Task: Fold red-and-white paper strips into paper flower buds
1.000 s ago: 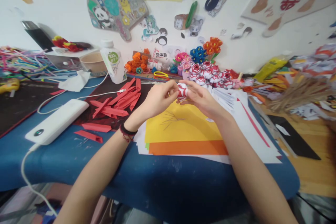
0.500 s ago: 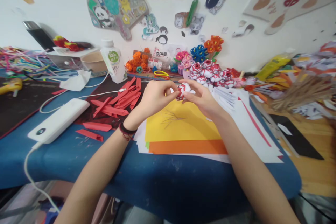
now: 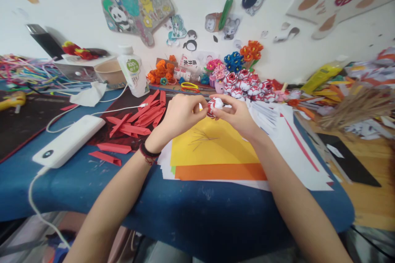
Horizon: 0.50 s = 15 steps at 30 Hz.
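Observation:
Between my two hands is a small red-and-white paper flower [image 3: 215,106], held above a yellow sheet [image 3: 228,144]. My right hand [image 3: 238,114] grips it from the right, fingers curled round its side. From the left, the thumb and fingertips of my left hand [image 3: 184,111] pinch at its edge; the exact contact is partly hidden. Several thin brown stems [image 3: 202,137] lie on the yellow sheet below. Folded red paper strips [image 3: 148,115] are heaped to the left of my left hand. Behind my right hand stands a cluster of similar red-and-white flowers [image 3: 243,84].
An orange sheet [image 3: 220,172] and white paper [image 3: 296,152] lie under the yellow one. To the left are a white power bank [image 3: 69,141] with a cable and a white bottle [image 3: 133,72]. Brown strips [image 3: 354,109] are piled at the right.
The flower has been turned a little between my fingers, so more of its white side shows. My left hand has shifted slightly; the objects on the table have stayed put.

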### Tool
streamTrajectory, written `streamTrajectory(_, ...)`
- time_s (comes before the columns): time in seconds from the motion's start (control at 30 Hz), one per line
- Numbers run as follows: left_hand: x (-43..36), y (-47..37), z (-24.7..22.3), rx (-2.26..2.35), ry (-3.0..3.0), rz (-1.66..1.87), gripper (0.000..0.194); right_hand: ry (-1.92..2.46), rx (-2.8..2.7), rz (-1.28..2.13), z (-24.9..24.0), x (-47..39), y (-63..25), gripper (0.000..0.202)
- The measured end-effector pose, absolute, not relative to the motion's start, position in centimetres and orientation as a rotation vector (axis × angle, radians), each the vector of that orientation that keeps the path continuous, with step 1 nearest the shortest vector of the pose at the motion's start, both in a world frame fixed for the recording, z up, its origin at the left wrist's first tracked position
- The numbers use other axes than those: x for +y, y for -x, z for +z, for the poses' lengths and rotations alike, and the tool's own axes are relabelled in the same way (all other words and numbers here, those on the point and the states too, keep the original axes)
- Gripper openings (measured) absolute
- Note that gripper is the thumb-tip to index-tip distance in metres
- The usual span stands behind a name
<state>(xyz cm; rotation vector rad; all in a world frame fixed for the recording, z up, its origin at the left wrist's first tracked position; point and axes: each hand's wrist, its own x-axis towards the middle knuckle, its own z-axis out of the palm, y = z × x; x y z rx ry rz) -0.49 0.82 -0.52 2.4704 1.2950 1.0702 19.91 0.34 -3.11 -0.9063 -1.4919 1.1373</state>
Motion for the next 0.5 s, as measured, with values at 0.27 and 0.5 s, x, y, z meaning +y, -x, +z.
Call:
streamTrajectory(0.27, 0.82, 0.77, -0.37, 1.248, -2.481, 1.060, 0.016, 0.907, -1.503, 1.121, -3.31, 0.42, -19.87, 0.057)
streamTrajectory(0.5, 0.82, 0.71, -0.69, 1.228, -2.545, 1.087, 0.015, 0.891, -1.494, 1.144, -3.85, 0.66, -19.78, 0.057)
